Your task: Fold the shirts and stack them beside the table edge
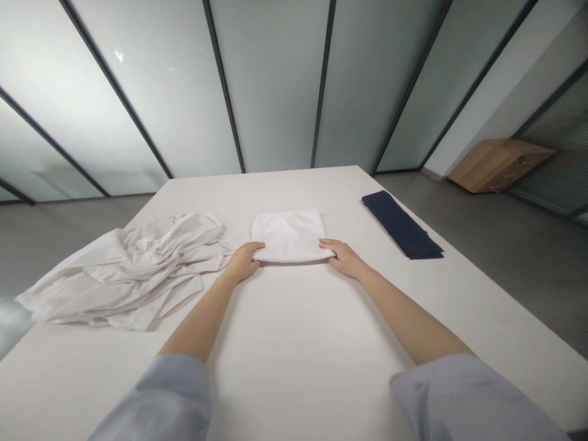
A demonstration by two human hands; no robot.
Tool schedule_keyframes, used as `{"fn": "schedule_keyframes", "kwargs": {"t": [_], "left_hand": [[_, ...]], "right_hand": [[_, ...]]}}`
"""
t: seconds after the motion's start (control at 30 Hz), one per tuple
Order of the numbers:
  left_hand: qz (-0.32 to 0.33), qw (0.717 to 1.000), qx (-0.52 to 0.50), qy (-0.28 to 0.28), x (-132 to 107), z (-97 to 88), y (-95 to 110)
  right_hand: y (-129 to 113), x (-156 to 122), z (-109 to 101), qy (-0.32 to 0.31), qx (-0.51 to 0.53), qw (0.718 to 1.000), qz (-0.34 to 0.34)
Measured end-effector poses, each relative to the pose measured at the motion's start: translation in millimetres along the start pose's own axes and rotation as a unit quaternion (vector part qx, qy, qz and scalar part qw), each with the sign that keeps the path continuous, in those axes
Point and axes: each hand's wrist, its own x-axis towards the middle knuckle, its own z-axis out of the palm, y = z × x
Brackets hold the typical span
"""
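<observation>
1. Head view, nearest first: two pale blue sleeves [156, 398] at the bottom edge, bare forearms reaching out over the white table [294, 355].
2. At the near edge of the folded white cloth [288, 236], the left hand [243, 262] curls round its near-left corner and the right hand [342, 257] round its near-right corner. Fingers lie on top; the thumbs seem tucked under the edge, though that is hard to confirm from here. Each hand grips the cloth lightly rather than pressing flat.
3. That cloth sits mid-table as a neat, compact rectangle, so its folding looks finished or nearly so.
4. Left of it, just beside the left hand, a crumpled white garment [133, 269] lies in a loose heap, not yet folded.
5. Further right, well apart, a folded dark navy cloth [402, 225] rests near the table edge.
6. Beyond: frosted glass panels [271, 79], and a wooden cabinet [498, 162] on the floor.
</observation>
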Motion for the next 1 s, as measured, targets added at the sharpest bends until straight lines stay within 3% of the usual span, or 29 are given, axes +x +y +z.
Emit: {"fn": "schedule_keyframes", "kwargs": {"t": [0.13,0.33,0.5,0.67,0.83,0.9,1.0], "left_hand": [[-0.081,0.995,-0.05,-0.011,-1,-7.8,5],[-0.018,0.996,-0.077,-0.028,-2,-7.4,0],[-0.055,0.995,-0.082,-0.028,0,-5.5,-5],[-0.07,0.992,-0.105,-0.002,1,-6.2,0],[-0.147,0.986,-0.075,0.009,2,-2.6,3],[-0.107,0.992,-0.068,0.003,3,-1.0,2],[0.03,0.998,-0.051,-0.007,4,1.5,-2]], "right_hand": [[-1,1,-1,0.025,0.032,0.999,0.023],[-9,0,-7,-0.014,0.062,0.997,0.042],[-10,0,-11,-0.032,0.032,0.999,0.005],[-5,3,-6,-0.009,0.024,1.0,0.002],[-4,4,-2,0.043,0.041,0.995,0.075],[-3,3,-3,0.04,0.038,0.997,0.062],[-3,2,-5,0.018,0.018,1.0,0.002]]}}
